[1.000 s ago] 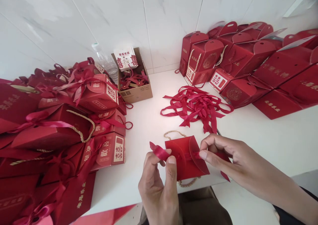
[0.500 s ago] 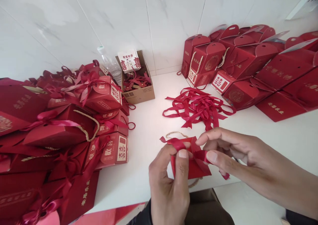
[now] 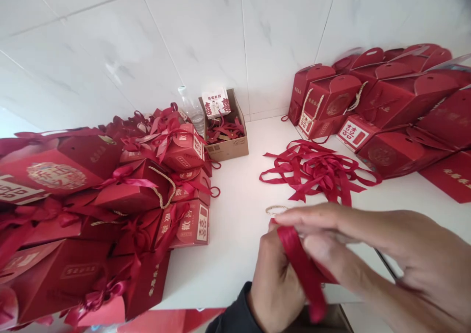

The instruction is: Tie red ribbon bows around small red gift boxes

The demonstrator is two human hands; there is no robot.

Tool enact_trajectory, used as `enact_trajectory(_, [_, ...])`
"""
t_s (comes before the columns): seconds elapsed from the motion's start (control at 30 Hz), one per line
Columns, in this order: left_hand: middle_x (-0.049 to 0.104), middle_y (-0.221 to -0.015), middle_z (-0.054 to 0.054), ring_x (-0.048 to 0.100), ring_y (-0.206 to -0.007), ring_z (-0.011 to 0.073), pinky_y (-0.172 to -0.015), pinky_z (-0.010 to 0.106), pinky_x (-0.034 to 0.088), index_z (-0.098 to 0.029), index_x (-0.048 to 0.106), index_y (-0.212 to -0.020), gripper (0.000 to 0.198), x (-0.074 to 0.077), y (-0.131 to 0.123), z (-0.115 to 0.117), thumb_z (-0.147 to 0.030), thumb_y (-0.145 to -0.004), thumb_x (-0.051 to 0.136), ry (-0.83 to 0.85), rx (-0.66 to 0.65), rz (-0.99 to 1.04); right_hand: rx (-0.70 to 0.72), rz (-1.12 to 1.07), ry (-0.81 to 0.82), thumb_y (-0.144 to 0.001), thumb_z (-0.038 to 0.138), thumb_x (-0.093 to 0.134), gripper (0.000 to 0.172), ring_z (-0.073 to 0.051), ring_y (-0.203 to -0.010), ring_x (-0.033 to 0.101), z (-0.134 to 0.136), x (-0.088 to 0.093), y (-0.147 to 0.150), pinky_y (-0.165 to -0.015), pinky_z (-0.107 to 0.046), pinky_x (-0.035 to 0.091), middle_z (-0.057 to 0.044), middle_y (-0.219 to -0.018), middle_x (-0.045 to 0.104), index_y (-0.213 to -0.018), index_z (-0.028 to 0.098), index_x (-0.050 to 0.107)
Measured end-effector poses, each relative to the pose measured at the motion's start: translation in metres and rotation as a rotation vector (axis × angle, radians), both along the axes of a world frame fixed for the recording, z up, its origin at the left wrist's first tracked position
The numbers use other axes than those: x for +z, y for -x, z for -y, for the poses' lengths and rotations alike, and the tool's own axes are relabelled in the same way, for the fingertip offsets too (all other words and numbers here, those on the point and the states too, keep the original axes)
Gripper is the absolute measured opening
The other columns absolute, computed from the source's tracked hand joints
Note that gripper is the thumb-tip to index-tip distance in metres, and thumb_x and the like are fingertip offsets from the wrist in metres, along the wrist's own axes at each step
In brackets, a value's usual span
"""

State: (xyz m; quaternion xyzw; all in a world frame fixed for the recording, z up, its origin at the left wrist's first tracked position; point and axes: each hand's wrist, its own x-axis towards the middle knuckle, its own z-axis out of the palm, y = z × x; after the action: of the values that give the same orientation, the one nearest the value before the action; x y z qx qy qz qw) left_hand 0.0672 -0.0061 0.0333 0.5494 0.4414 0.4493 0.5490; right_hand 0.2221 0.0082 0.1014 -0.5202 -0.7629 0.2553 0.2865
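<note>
A dark red satin ribbon (image 3: 302,269) hangs down between my two hands in front of a red gift box (image 3: 326,272). Most of that box is hidden behind my fingers; its gold rope handle (image 3: 276,209) pokes out at the far side. My left hand (image 3: 279,279) is closed at the box, its fingertips covered by the ribbon and my other hand. From the right, my right hand (image 3: 371,254) reaches across, index finger and thumb closed on the ribbon near its upper end. Its thumb is slightly blurred.
Loose red ribbons (image 3: 320,168) lie in a heap beyond my hands. Ribbon-tied red boxes (image 3: 136,186) are piled at left, and more red boxes (image 3: 390,107) stand stacked at right. Against the tiled wall are a cardboard box (image 3: 230,149) and a clear plastic bottle (image 3: 193,110).
My right hand has moved left over my left hand, carrying the ribbon across the front of the box. The view has turned left, so the surroundings sit further right.
</note>
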Motion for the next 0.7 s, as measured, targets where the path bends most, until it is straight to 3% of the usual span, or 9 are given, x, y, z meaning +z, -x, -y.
enact_trajectory(0.07, [0.073,-0.083,0.006,0.065,-0.076,0.0199,-0.069,0.031,0.053,-0.021,0.072,-0.087,0.046,-0.007,0.002,0.003,-0.054,-0.105,0.046,0.024,0.092,-0.046,0.052,0.017,-0.038,-0.103,0.049,0.051,0.035,-0.030,-0.114,0.075,-0.007,-0.006,0.001,-0.089,-0.040,0.067,0.002,-0.127,0.078,-0.133,0.043,0.068])
enact_trajectory(0.13, [0.066,-0.072,0.004,0.058,-0.067,0.0173,-0.064,0.030,0.048,-0.021,0.066,-0.075,0.053,-0.015,0.003,0.006,-0.060,-0.104,0.044,0.056,0.162,-0.105,0.115,0.040,0.000,-0.105,0.049,0.046,0.039,-0.029,-0.122,0.072,-0.016,-0.017,-0.003,-0.097,-0.043,0.064,0.001,-0.135,0.074,-0.139,0.041,0.064])
enact_trajectory(0.23, [0.057,-0.062,0.002,0.051,-0.061,0.0158,-0.060,0.030,0.044,-0.021,0.057,-0.064,0.058,-0.023,0.003,0.010,-0.065,-0.101,0.047,0.092,0.206,-0.154,0.141,0.064,0.176,-0.104,0.055,0.048,0.041,-0.028,-0.120,0.073,-0.025,-0.034,-0.013,-0.087,-0.037,0.067,-0.001,-0.133,0.075,-0.139,0.040,0.064])
enact_trajectory(0.33, [0.062,-0.068,0.004,0.058,-0.068,0.0179,-0.070,0.032,0.048,-0.021,0.062,-0.066,0.056,-0.019,0.004,0.010,-0.062,-0.101,0.048,0.112,0.253,-0.164,0.099,0.027,0.234,-0.100,0.060,0.054,0.039,-0.027,-0.116,0.074,-0.025,-0.041,-0.025,-0.084,-0.032,0.067,-0.002,-0.126,0.078,-0.128,0.039,0.070])
enact_trajectory(0.47, [0.074,-0.081,0.006,0.068,-0.077,0.0194,-0.075,0.031,0.052,-0.021,0.076,-0.088,0.043,-0.006,0.009,0.005,-0.050,-0.105,0.049,0.045,0.153,-0.075,0.019,-0.023,0.288,-0.095,0.064,0.059,0.037,-0.023,-0.091,0.077,-0.015,-0.037,-0.038,-0.067,-0.025,0.064,-0.001,-0.105,0.081,-0.114,0.037,0.075])
enact_trajectory(0.57, [0.079,-0.096,0.006,0.072,-0.091,0.0195,-0.084,0.029,0.055,-0.023,0.078,-0.105,0.024,0.002,0.013,0.001,-0.035,-0.103,0.057,-0.030,0.084,0.013,-0.014,-0.031,0.400,-0.094,0.068,0.057,0.043,-0.020,-0.075,0.073,-0.010,-0.037,-0.041,-0.062,-0.025,0.061,-0.001,-0.094,0.080,-0.117,0.036,0.075])
enact_trajectory(0.7, [0.080,-0.096,0.004,0.073,-0.091,0.0180,-0.085,0.028,0.057,-0.021,0.077,-0.092,0.009,0.007,0.016,-0.002,-0.024,-0.093,0.069,0.041,0.055,0.084,0.069,-0.009,0.440,-0.097,0.065,0.054,0.046,-0.024,-0.091,0.076,-0.013,-0.042,-0.035,-0.070,-0.028,0.063,-0.005,-0.109,0.080,-0.126,0.035,0.073])
